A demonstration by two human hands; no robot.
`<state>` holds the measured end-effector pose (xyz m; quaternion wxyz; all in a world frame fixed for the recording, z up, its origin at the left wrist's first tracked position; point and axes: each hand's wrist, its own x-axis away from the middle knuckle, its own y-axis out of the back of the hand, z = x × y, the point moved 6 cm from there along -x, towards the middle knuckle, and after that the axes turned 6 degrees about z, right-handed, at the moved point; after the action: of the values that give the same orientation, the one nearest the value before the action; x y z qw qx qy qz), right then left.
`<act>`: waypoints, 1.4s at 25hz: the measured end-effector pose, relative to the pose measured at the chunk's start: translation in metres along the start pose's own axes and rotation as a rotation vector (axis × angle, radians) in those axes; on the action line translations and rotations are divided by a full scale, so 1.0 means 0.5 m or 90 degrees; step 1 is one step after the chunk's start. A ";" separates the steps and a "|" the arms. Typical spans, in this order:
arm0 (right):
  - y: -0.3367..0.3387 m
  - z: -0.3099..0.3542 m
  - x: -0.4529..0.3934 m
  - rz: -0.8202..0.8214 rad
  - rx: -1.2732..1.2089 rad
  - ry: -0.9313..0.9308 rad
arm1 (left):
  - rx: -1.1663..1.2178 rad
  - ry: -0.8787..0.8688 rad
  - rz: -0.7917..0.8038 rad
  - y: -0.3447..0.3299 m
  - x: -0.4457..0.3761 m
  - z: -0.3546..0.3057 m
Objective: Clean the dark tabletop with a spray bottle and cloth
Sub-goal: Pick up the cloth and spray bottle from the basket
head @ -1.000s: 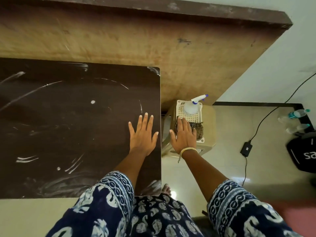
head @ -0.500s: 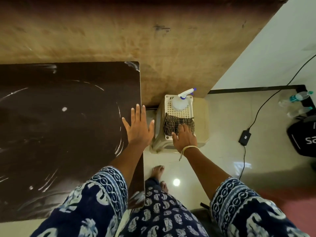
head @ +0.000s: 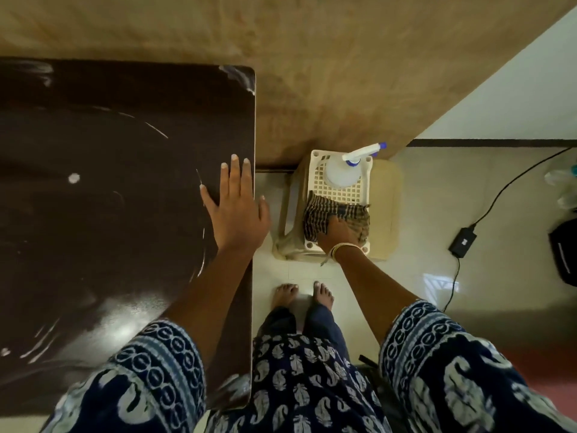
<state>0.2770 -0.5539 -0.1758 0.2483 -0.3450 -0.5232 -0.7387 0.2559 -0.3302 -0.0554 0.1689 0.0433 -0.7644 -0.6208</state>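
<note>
At tabletop (head: 125, 214) edge left hand (head: 237, 217) flat; right hand (head: 338, 234) grips cloth (head: 318, 214).

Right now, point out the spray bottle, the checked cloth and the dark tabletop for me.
spray bottle (head: 342, 173): head view, on its translucent body.
checked cloth (head: 318, 214): head view, on the bunched left fold.
dark tabletop (head: 109, 214): head view, on bare smeared surface.

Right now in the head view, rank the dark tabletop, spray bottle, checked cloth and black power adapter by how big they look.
1. dark tabletop, by far the largest.
2. checked cloth and spray bottle: too alike to rank, and the right hand covers part of the cloth.
3. black power adapter, the smallest.
</note>
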 end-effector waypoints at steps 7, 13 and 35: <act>0.014 -0.022 -0.101 -0.133 0.186 0.061 | 0.034 0.013 -0.058 0.005 0.000 0.004; 0.018 -0.048 -0.155 -0.091 0.294 0.052 | 0.033 0.006 -0.091 0.005 0.001 0.003; 0.158 0.221 0.262 0.384 -0.990 0.253 | 1.234 0.356 0.135 0.103 0.048 -0.087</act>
<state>0.2782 -0.4764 -0.0040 0.2144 -0.4057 0.2996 -0.8365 0.2545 -0.3658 0.0067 0.2879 0.2373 -0.8717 0.3176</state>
